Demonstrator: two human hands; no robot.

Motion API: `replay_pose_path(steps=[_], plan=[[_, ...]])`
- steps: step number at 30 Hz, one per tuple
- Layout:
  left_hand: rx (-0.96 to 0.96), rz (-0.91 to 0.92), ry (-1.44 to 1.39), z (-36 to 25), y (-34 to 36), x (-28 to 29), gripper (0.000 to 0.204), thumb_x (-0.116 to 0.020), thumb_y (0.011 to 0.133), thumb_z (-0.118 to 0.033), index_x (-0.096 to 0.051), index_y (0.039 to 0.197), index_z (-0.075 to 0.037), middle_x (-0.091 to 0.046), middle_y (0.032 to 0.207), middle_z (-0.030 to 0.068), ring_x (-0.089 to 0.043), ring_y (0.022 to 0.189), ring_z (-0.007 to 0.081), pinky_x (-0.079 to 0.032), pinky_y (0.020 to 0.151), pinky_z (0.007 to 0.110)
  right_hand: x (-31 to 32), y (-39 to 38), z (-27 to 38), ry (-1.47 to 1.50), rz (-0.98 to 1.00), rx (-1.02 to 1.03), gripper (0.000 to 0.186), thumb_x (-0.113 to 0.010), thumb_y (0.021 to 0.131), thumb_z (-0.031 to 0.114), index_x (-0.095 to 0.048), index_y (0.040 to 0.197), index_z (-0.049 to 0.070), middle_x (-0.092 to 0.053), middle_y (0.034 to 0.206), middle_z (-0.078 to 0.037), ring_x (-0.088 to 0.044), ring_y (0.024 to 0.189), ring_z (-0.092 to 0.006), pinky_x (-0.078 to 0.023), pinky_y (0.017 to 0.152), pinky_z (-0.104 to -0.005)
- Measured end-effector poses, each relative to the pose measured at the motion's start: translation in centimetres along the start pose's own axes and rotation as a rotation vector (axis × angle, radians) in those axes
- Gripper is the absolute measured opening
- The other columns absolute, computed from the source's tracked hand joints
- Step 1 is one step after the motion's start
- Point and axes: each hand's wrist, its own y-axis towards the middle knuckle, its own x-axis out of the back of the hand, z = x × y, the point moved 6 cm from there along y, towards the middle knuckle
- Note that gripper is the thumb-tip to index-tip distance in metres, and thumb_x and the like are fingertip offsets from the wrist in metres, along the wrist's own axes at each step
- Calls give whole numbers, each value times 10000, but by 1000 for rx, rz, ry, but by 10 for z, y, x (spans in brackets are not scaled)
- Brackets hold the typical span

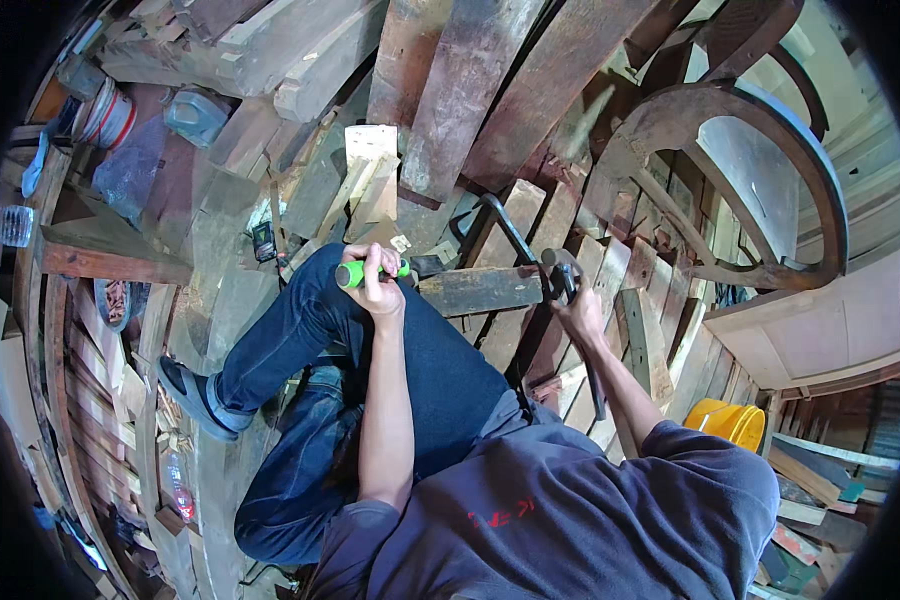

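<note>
My left hand (375, 280) is closed round a tool with a bright green handle (350, 274), above my bent knee. A dark part lies just to the right of the handle; I cannot make out the tool's working end. To the right, my right hand (580, 308) is closed round a dark tool with a rounded grey end (560, 258) and a long thin shaft (597, 385); its exact kind is unclear. Between my hands lies a short, weathered wooden block (482, 290). A dark metal clamp (510, 228) stands just beyond the block, beside my right hand.
Thick wooden planks (470, 90) lean at the far side. A curved wooden frame (830, 210) rises at the right, with a yellow bucket (725, 424) nearer me. At the left are a wooden stool-like piece (115, 255), a plastic jug (196, 117) and a phone-like device (263, 240).
</note>
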Motion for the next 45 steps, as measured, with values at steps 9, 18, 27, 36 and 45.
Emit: replay_pose_path(steps=[9, 18, 27, 36, 45], plan=[[4, -29, 18, 0, -3, 5, 193, -512, 894, -63, -419, 725, -67, -432, 570, 36, -391, 482, 114, -363, 489, 273, 1, 1, -12, 23, 39, 2, 713, -825, 682, 316, -426, 1160, -32, -643, 913, -259, -648, 837, -397, -507, 745, -429], [11, -19, -47, 3, -2, 8, 160, -548, 867, -24, -434, 758, -50, -435, 570, 39, -421, 477, 129, -369, 506, 268, -1, 16, -25, -69, -47, 45, 644, -783, 732, 220, -387, 1192, 5, -626, 778, -219, -641, 729, -380, -500, 663, -458], [11, -28, -37, 2, -3, 8, 165, -514, 885, -35, -424, 748, -53, -425, 572, 38, -402, 476, 130, -351, 485, 278, 0, 18, -26, -58, -103, 136, 531, -749, 749, 175, -428, 1128, -12, -640, 866, -269, -642, 837, -425, -505, 733, -467], [5, -27, -25, 4, -3, 9, 166, -518, 884, -40, -427, 747, -58, -435, 578, 35, -402, 475, 126, -351, 485, 276, -17, 16, -29, 20, -88, 209, 700, -756, 719, 261, -419, 1276, 3, -653, 869, -264, -652, 841, -415, -511, 730, -463], [11, -51, -6, -1, -5, 9, 174, -523, 884, -46, -433, 736, -64, -441, 581, 31, -407, 479, 115, -360, 491, 270, -8, -2, 15, 161, -41, 99, 670, -778, 668, 377, -556, 1139, -44, -667, 866, -219, -669, 810, -327, -519, 739, -401]])
